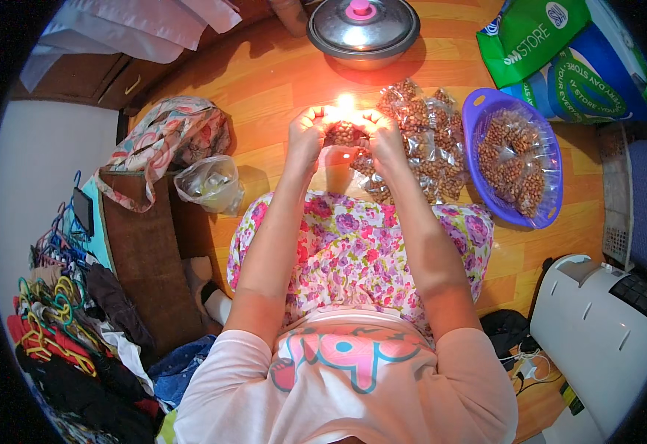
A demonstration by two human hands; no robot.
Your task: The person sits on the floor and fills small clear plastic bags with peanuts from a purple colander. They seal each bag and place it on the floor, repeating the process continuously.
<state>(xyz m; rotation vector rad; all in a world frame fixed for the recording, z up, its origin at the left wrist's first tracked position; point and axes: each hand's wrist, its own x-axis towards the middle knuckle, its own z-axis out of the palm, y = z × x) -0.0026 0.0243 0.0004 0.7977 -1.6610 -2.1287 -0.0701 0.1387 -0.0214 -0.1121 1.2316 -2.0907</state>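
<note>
A clear plastic bag of brown nuts [344, 135] hangs between my two hands, its top edge pinched on both sides. My left hand [308, 136] grips one end of that edge and my right hand [381, 133] the other. Just beyond the edge burns a bright flame [346, 102]; its glare hides the fingertips and whatever bears the flame. Packed bags of nuts [434, 144] lie in a spread on the wood floor, right of and partly behind my right hand. Farther right, a purple plastic basket [472, 161] holds more such bags.
A lidded metal pot [363, 33] stands beyond the flame. Left are an open plastic bag [207, 183], a patterned cloth bag [173, 133] and a brown wooden piece of furniture [140, 250]. Green and blue shopping bags [545, 50] stand at the upper right, a white appliance [595, 327] at the lower right.
</note>
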